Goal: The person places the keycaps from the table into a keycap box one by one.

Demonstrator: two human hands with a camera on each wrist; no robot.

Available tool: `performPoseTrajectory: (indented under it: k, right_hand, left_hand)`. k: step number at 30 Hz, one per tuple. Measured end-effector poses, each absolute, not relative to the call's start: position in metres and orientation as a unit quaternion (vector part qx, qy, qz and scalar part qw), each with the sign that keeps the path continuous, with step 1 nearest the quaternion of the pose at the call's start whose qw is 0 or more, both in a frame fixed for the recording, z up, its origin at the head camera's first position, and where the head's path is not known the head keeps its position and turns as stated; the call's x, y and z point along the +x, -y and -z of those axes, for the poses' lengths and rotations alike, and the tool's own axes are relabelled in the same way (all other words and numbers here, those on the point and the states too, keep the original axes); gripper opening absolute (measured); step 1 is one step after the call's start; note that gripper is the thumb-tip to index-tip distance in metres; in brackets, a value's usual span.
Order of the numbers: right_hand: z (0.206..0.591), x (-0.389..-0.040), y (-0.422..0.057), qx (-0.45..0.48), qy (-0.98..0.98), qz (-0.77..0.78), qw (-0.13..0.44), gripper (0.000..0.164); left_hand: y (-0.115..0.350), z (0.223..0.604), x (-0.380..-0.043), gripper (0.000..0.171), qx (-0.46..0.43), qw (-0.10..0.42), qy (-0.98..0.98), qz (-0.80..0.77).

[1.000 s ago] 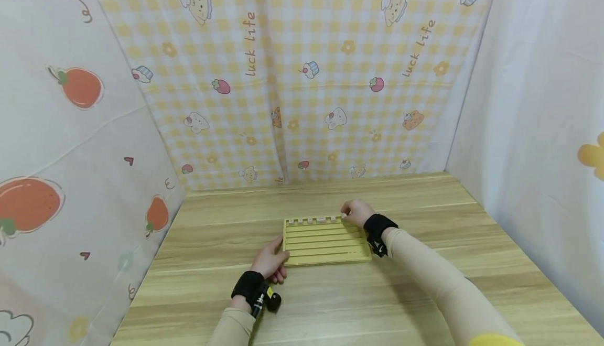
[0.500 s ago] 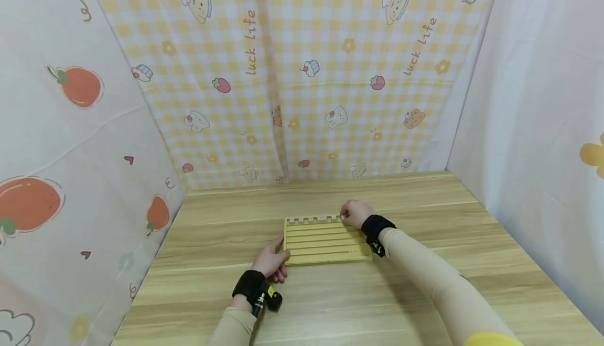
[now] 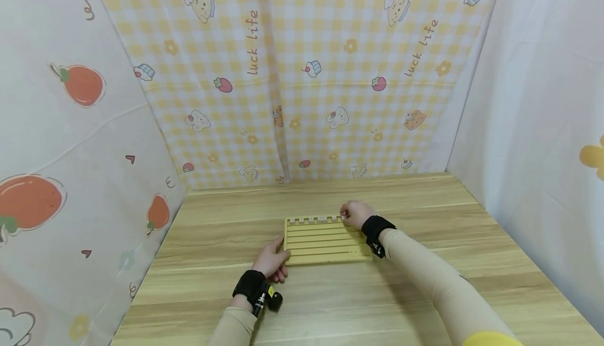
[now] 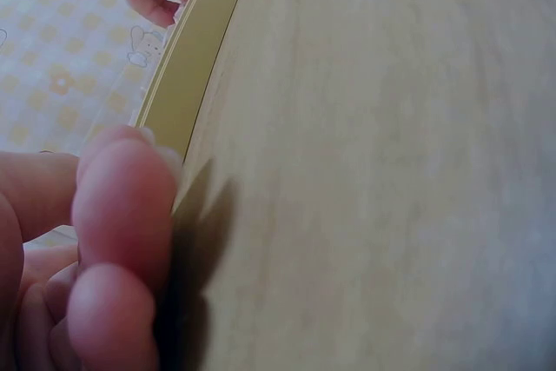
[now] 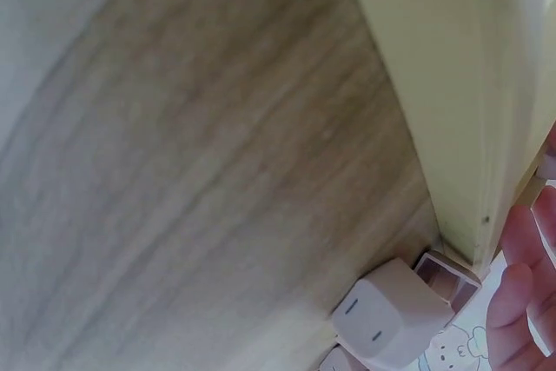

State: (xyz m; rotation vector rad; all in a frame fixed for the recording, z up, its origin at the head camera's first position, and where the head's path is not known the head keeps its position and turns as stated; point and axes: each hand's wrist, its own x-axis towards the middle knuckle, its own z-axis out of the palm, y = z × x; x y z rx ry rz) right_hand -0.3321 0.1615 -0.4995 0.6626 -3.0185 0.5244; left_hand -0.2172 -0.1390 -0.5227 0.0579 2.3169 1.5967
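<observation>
A yellow slotted tray [image 3: 325, 238] lies on the table in the head view. Along its far slot stand several pale keycaps [image 3: 322, 219], one wider than the others. My left hand [image 3: 270, 261] grips the tray's near left corner, thumb on top and fingers along the side. At the far right end of the row, my right hand [image 3: 357, 213] pinches a small keycap [image 3: 343, 218], mostly covered by the fingers. The right wrist view shows the tray's side wall [image 5: 434, 84] and, past its end, a pinkish-white keycap [image 5: 391, 314] with two dark marks, beside a hollow one [image 5: 447, 280].
The tray sits on a wood-grain table [image 3: 340, 304]. A yellow checked cloth [image 3: 321, 99] hangs behind the table, with pale printed cloths at left [image 3: 118, 178] and right [image 3: 533, 126]. Black straps with small cameras [image 3: 377, 228] are worn on both wrists.
My right hand has shifted very slightly left at the far end of the row, fingers still on the keycap. The left hand and tray look nearly unmoved.
</observation>
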Motion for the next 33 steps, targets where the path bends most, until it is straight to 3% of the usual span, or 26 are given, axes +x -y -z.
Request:
performPoseTrajectory:
  k: [5, 17, 26, 33]
  right_hand:
    - [0.486, -0.33, -0.171, 0.189, 0.959, -0.208, -0.027, 0.026]
    - [0.493, -0.339, -0.233, 0.164, 0.961, -0.221, -0.018, 0.019]
    - [0.5, -0.339, -0.229, 0.173, 0.953, -0.246, -0.027, 0.028]
    - [0.509, -0.346, -0.227, 0.186, 0.955, -0.23, -0.01, 0.021]
  left_hand:
    - [0.138, 0.525, -0.218, 0.069, 0.018, 0.164, -0.81, -0.563]
    - [0.138, 0.525, -0.217, 0.07, 0.018, 0.166, -0.808, -0.565]
    - [0.139, 0.523, -0.218, 0.069, 0.016, 0.159, -0.808, -0.567]
    - [0.136, 0.524, -0.217, 0.07, 0.016, 0.165, -0.806, -0.569]
